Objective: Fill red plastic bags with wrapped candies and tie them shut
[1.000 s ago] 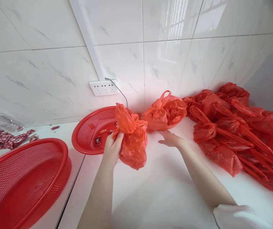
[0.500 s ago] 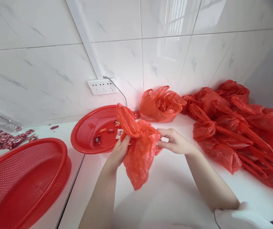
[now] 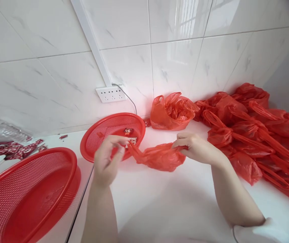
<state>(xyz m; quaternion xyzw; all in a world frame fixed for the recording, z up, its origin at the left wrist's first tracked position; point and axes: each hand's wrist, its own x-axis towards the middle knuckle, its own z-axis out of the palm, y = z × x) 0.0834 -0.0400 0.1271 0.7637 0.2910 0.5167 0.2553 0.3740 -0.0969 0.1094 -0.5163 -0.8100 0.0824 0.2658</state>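
A red plastic bag is stretched sideways between my hands, low over the white table. My right hand pinches its right end. At its left end is my left hand, palm turned inward and fingers curled, with a thin strip of the bag reaching its fingertips. Behind my left hand stands a round red basket holding a few small wrapped packets, partly hidden by the hand.
A larger red basket stands at the lower left, with dark red wrappers behind it. An open red bag stands near the tiled wall. Several tied red bags are piled at the right. A socket strip is on the wall.
The bag has gone from hanging upright to stretched sideways and lower. My left hand has moved left and loosened from the bag's neck; my right hand has shifted slightly right.
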